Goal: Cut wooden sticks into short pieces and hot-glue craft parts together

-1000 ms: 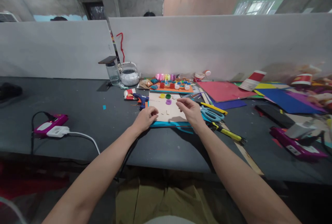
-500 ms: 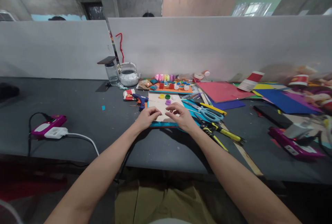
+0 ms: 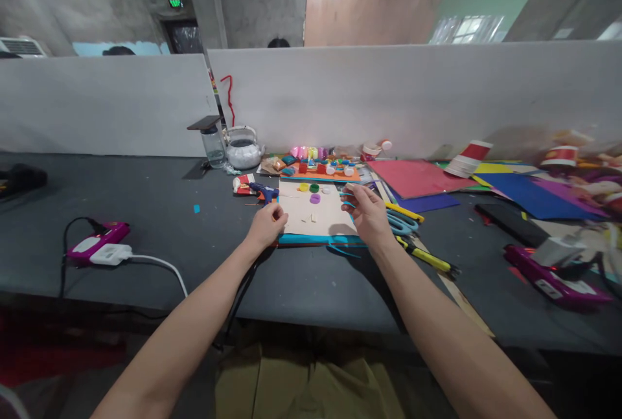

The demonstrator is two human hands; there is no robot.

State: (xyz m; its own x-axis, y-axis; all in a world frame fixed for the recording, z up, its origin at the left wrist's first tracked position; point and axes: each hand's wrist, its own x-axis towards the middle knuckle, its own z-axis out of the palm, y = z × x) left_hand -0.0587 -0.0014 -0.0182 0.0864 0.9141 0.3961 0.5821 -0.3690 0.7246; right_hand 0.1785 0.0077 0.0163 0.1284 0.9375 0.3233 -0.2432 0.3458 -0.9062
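Observation:
My left hand rests at the left edge of a cream sheet, its fingers curled together. Whatever they may hold is hidden. Over the sheet's right edge is my right hand, fingers bent but apart, with nothing visible in them. Small pale pieces lie on the sheet between the hands. Farther back on it are yellow, green, white and purple rings or lids. A blue glue gun lies beyond my left hand. Blue-handled scissors are partly covered by my right hand.
A yellow-handled tool lies right of my right forearm. Coloured sheets spread at the back right. A kettle and a glass jar stand at the back left. Purple power strips sit at both sides.
My hands have parted from over the middle of the sheet. The right has moved right over its edge, the left slightly left, uncovering the small pale pieces.

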